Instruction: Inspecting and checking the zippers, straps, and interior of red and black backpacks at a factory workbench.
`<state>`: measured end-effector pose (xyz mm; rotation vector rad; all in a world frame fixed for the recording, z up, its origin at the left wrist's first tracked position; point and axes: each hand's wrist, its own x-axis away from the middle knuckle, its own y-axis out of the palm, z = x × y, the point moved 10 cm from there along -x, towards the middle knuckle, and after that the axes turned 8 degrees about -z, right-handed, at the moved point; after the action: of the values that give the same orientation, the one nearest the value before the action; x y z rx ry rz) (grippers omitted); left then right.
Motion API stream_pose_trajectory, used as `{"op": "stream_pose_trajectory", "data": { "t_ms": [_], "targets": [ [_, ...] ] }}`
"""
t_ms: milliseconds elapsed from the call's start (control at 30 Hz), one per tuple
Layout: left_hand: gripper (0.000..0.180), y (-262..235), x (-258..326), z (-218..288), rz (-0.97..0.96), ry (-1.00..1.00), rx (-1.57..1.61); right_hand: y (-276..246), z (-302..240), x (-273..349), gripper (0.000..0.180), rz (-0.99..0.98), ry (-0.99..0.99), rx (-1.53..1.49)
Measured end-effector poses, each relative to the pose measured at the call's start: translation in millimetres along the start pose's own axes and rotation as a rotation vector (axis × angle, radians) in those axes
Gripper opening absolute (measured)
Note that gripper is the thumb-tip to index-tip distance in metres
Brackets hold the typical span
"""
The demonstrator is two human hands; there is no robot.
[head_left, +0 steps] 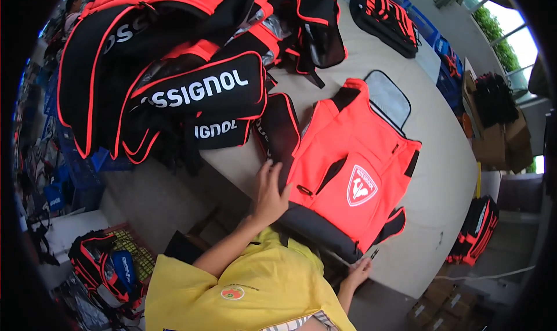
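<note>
A red and black backpack (348, 174) lies on the pale table in front of me, with a white shield emblem on its red panel. Its black base faces me, and a grey mesh-lined flap (390, 96) is folded out at the far end. My left hand (271, 196) rests against the bag's left side, fingers apart, holding nothing. By the bag's lower right corner, at the table's near edge, my right hand (358, 272) is closed on a small metal tool (375, 254); only its tip shows, so its exact kind is unclear.
Black and red bags (197, 87) are heaped on the table at the far left, partly over its edge. Another bag (385, 22) lies at the far right. Cardboard boxes (444, 305) and a backpack (474, 229) stand beyond the right edge. More bags (107, 267) sit lower left.
</note>
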<state>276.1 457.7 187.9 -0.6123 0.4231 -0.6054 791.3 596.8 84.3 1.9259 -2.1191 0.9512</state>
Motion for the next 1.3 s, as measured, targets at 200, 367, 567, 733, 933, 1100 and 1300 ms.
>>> {"op": "stream_pose_trajectory", "data": {
  "t_ms": [200,367,567,733,933,1100,1300],
  "targets": [
    [0.075,38,30,-87,-0.189,-0.244,0.244,84,48,45,0.084,-0.442,0.222,-0.607],
    [0.082,47,26,-102,-0.282,-0.247,0.307,83,39,51,0.082,-0.379,0.289,-0.568],
    [0.084,53,31,-107,-0.282,-0.313,0.362,69,35,51,0.068,-0.321,0.222,-0.627],
    [0.083,50,28,-105,-0.299,-0.311,0.384,29,-7,27,0.061,0.020,-0.079,-0.167],
    [0.083,49,28,-106,-0.361,-0.379,0.380,38,-134,20,0.052,0.158,-0.582,0.204],
    [0.084,54,28,-109,-0.417,-0.422,0.373,168,-241,-19,0.040,-0.323,-0.760,0.173],
    [0.083,53,33,-112,-0.401,-0.387,0.275,374,-359,-102,0.047,-0.569,-0.868,0.442]
  ]
}}
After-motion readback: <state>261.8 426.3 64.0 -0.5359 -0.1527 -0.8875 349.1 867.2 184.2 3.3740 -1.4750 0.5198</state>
